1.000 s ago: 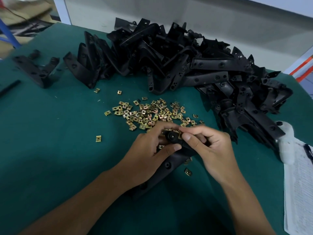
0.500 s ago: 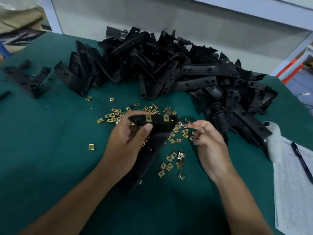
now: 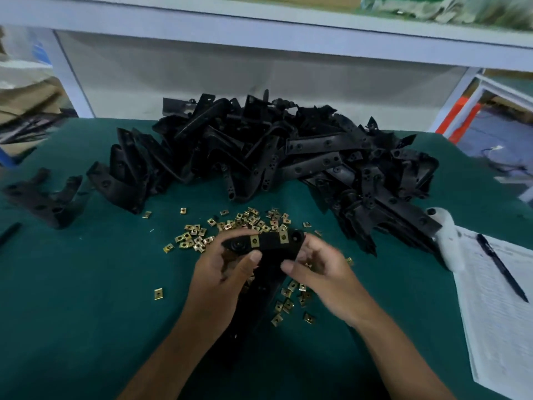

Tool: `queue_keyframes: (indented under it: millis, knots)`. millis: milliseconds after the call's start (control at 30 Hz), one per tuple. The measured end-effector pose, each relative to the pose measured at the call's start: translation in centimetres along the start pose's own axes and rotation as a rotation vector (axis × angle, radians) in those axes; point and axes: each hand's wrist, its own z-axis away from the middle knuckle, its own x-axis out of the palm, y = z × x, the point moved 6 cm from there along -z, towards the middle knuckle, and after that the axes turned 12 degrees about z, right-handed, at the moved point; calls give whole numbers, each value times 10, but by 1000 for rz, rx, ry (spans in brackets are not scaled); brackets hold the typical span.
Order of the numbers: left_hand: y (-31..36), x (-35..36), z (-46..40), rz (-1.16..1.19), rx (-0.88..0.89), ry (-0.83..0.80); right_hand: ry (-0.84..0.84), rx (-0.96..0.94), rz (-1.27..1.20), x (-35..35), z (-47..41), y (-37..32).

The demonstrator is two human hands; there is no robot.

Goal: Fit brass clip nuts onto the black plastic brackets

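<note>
Holding a black plastic bracket [image 3: 266,246] up over the green table [image 3: 86,298], I have my left hand [image 3: 222,272] curled round its left end, thumb on the near face and fingertips over the far edge. My right hand [image 3: 323,272] comes in at the bracket's right end with the thumb stretched toward the near face and the fingers bent behind; the hand is blurred, and I cannot tell whether those fingers truly clamp the plastic or only touch it. Something small and brassy shows against my right palm, too smeared to name.

Two brass clip nuts already sit on the bracket's top bar: one clip nut [image 3: 254,241] near my left fingertips, a second clip nut [image 3: 284,235] further right. The bracket's long leg runs down toward me between my wrists.

Loose clip nuts [image 3: 248,219] lie scattered on the table just beyond the bracket, with a smaller scatter [image 3: 288,304] beneath my right wrist and a single stray nut [image 3: 158,293] off to the left. Behind them rises the big heap of black brackets [image 3: 274,157]. A separate bracket [image 3: 43,197] lies apart at far left. At right a pen [image 3: 501,267] rests on a sheet of printed paper [image 3: 501,327], next to a white object [image 3: 445,235]
</note>
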Motion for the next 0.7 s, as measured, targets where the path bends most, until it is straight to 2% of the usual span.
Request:
queue_keyframes:
  millis: [133,300,500,700]
  knots:
    - [11,9,4,15,18,-31,82,-98,34,-10,4,-21]
    - [44,43,5,-211,215,-207,177,-131,197,-55,44,-42]
    - [53,145,40,-486,399,-526,426,47,310,-123,168,-26]
    - [33,269,128,-338,456,-842,742,294,353,-172,342,0]
